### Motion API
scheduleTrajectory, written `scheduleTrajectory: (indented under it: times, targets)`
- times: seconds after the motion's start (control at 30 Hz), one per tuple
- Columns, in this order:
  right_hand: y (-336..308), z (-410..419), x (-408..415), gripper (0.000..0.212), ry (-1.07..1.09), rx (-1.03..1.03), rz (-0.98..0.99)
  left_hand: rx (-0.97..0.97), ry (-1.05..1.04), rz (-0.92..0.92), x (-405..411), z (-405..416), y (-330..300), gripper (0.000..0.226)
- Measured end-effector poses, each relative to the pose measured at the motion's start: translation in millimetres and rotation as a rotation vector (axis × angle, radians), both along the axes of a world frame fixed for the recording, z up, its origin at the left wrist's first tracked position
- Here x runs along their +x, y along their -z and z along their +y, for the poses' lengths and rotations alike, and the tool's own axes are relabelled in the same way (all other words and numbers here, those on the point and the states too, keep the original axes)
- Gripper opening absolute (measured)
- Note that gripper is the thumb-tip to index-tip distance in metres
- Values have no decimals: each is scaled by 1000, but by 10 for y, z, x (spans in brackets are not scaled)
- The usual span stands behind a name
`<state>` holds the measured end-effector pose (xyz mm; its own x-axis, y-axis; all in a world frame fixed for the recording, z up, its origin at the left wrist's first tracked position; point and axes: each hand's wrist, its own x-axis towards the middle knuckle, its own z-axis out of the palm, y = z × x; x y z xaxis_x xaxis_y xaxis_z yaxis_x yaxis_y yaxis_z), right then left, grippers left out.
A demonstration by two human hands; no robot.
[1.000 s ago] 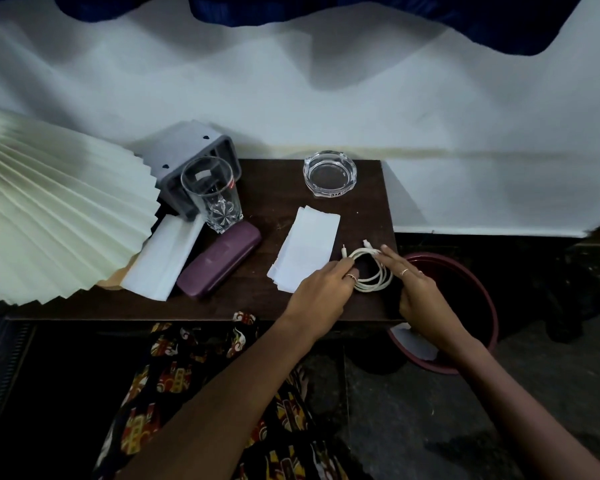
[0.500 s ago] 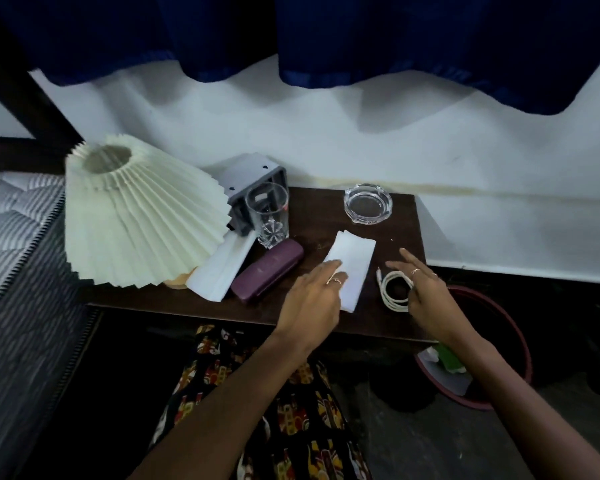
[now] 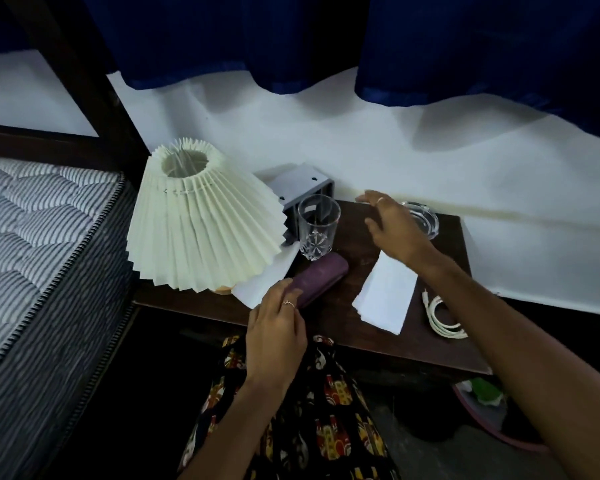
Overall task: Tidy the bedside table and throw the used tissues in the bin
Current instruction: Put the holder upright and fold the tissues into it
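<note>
A striped mattress (image 3: pixel 32 237) fills the left side, beside the dark wooden desk (image 3: pixel 413 344). On the desk's left stands a pleated cream lampshade (image 3: pixel 194 230), with a grey box (image 3: pixel 300 188) behind it and a clear drinking glass (image 3: pixel 317 226) just right of it. A folded white tissue (image 3: pixel 383 299) lies right of centre, a coiled white cable (image 3: pixel 442 318) near the right edge. The left hand (image 3: pixel 276 336) rests its fingertips on the near end of the purple case (image 3: pixel 312 280), not closed around it. The right hand (image 3: pixel 394 225) hovers spread wide, fingers apart, over the far side, partly covering a glass ashtray (image 3: pixel 425 221)
</note>
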<state>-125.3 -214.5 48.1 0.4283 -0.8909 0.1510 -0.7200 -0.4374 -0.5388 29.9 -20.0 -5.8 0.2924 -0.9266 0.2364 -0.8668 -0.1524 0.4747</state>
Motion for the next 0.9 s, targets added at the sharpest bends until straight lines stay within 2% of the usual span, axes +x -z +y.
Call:
scheduleTrajectory:
  times: [0.2, 0.33, 0.47, 0.73, 0.9]
  targets:
    - [74, -496, 376, 46, 15, 129, -31, -41, -41, 49, 66, -21, 23, 34]
    - [175, -705, 551, 49, 63, 275, -114, 10, -56, 75, 105, -84, 53, 34]
    - [315, -852, 641, 49, 62, 309, -133, 53, -52, 84, 121, -158, 118, 31]
    - [479, -940, 721, 27, 54, 145, -224, 80, -52, 131, 98, -272, 174, 28]
    - [470, -945, 648, 17, 96, -21, -187, 97, -24, 117, 63, -286, 164, 29]
